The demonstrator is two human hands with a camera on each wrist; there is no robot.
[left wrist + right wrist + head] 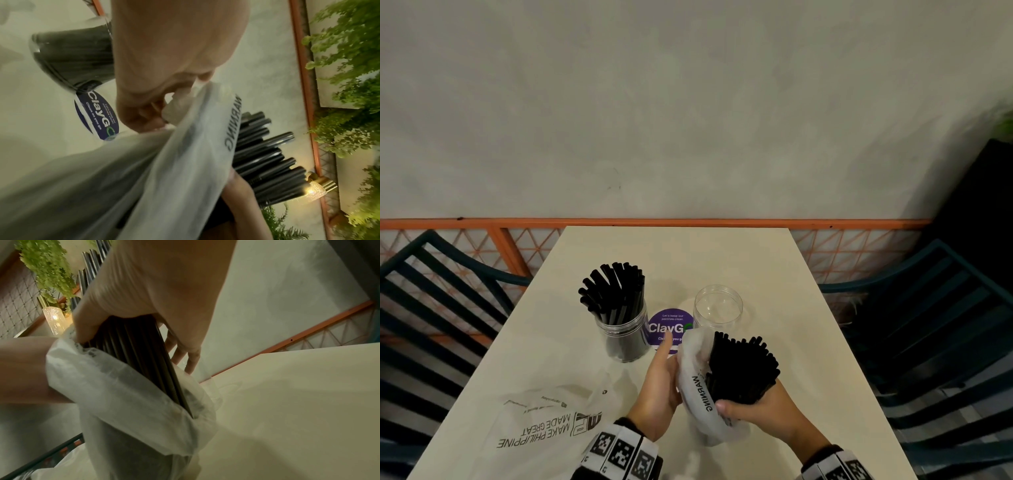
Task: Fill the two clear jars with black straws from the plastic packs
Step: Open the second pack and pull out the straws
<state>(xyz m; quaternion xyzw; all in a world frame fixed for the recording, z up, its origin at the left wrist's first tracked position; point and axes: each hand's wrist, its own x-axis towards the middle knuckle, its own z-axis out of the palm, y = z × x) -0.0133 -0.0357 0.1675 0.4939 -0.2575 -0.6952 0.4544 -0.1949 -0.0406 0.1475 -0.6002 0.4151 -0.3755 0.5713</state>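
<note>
On the cream table [774,267], the left clear jar [625,329] is packed with black straws. The right clear jar [717,306] stands empty. My right hand [753,407] grips a bundle of black straws [743,366] that sticks up out of a translucent plastic pack [697,390] printed "WARNING". My left hand [664,377] pinches the pack's edge beside the bundle, index finger pointing forward. The left wrist view shows its fingers [164,113] curled into the plastic pack [185,162] next to the straws [267,154]. In the right wrist view my right hand [154,288] wraps the straws [139,353] above the bunched pack [123,402].
A flattened, empty plastic pack [544,421] lies at the near left of the table. A purple round sticker [670,329] sits between the jars. Dark slatted chairs [431,308] [945,325] flank the table. A grey wall with an orange rail [688,222] runs behind it.
</note>
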